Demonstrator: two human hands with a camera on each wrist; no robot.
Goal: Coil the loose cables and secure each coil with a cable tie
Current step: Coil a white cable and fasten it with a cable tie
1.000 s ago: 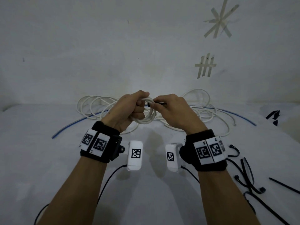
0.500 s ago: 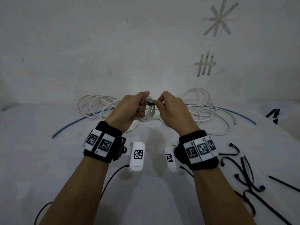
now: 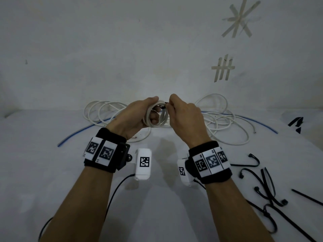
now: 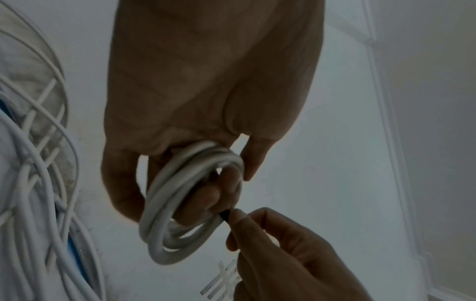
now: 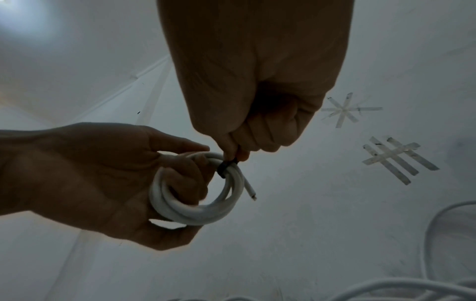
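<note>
The coil [image 3: 156, 116] in my left hand [image 3: 134, 116] is white, and the tie [image 5: 224, 166] my right hand [image 3: 185, 117] pinches on it is black. Far behind lie more white cables [image 3: 225, 123] and one thin blue cable [image 3: 76, 135] on the white table [image 3: 35, 172]. My wrist bands [image 3: 210, 162] are black with white tags showing black square patterns, and black ties [image 3: 267, 187] lie near on the right.
</note>
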